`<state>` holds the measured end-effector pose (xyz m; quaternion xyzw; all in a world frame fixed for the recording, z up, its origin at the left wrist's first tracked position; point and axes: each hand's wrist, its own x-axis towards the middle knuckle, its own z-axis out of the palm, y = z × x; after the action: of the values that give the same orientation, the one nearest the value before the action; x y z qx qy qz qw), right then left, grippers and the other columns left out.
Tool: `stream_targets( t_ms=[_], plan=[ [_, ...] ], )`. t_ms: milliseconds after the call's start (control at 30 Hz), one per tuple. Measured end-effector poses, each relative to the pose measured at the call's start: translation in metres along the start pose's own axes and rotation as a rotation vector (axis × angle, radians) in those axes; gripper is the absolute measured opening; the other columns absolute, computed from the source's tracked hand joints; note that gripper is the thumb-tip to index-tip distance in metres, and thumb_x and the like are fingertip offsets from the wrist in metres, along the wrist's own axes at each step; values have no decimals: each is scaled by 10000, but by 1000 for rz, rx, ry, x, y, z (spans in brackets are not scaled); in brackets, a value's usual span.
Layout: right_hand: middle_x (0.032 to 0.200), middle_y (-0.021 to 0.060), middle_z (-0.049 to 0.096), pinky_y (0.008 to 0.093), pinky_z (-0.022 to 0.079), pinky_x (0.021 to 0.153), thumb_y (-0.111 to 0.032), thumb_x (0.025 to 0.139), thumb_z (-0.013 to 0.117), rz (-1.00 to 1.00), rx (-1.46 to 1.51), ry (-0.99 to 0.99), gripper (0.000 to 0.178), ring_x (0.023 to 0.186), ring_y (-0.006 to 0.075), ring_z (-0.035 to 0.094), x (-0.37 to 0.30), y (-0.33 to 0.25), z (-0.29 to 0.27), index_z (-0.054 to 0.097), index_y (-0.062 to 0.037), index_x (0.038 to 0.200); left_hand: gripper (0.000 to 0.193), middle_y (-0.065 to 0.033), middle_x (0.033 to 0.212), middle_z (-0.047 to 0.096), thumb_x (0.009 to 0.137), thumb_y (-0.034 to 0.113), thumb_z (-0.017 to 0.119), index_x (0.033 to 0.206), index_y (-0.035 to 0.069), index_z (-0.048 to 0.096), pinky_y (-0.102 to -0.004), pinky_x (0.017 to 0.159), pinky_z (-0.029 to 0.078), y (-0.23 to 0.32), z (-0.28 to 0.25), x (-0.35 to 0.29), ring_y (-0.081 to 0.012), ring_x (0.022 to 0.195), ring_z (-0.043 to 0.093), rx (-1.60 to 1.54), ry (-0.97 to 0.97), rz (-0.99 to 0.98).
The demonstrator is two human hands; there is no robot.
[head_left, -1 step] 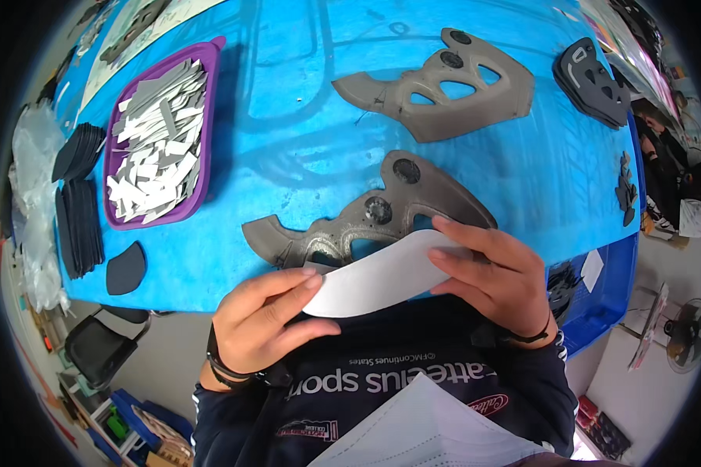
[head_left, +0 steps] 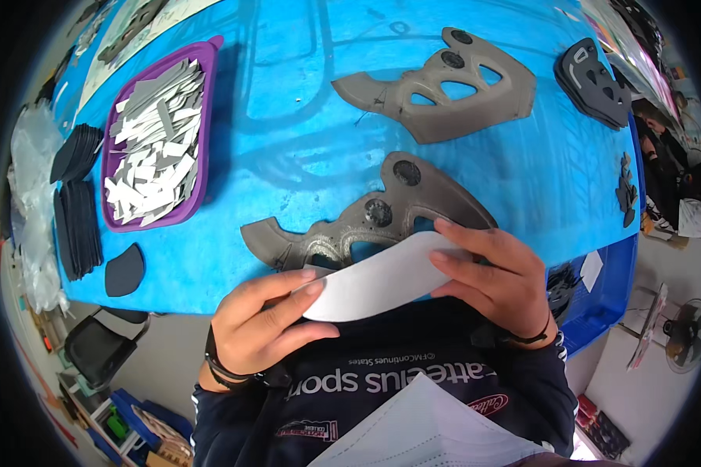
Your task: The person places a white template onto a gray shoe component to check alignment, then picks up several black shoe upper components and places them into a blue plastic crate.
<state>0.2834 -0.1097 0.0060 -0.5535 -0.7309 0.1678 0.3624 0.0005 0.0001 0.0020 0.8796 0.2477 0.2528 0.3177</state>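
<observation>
A curved white strip (head_left: 378,282), smooth on the side that shows, is held up over the table's near edge. The thumb and fingers of my left hand (head_left: 261,315) pinch its left end. At the other end my right hand (head_left: 494,272) grips it, with fingertips on the upper edge and face. Just behind the strip lies a grey moulded panel (head_left: 436,187) with cut-outs and two round black patches; the strip and my hands hide its near part. A similar grey panel (head_left: 475,117) rests farther back.
On the left, a purple tray (head_left: 209,117) holds many white and grey strips. Beside it are stacked black pieces (head_left: 78,229) and a single black piece (head_left: 125,271). Black plates (head_left: 592,86) are piled at far right, above small dark scraps (head_left: 627,191) and a blue crate (head_left: 600,303).
</observation>
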Motion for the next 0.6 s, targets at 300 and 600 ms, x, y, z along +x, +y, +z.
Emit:
stream_targets(
  t_ms=[300, 600],
  plan=[
    [1149, 149, 619, 312, 529, 683, -50, 642, 822, 29, -142, 83, 404, 810, 252, 628, 5, 11, 14, 702, -33, 1028, 543, -113, 1117, 680, 551, 210, 858, 1046, 34, 720, -300, 717, 506, -15, 6, 22, -225, 846, 588, 182, 17, 124],
    [1146, 127, 626, 317, 515, 654, -39, 550, 835, 129, -158, 92, 430, 833, 250, 614, 8, 7, 18, 724, -50, 966, 486, -126, 1170, 632, 618, 156, 846, 1073, 41, 718, -300, 709, 504, -14, 2, 26, -225, 850, 608, 180, -65, 55]
  ],
)
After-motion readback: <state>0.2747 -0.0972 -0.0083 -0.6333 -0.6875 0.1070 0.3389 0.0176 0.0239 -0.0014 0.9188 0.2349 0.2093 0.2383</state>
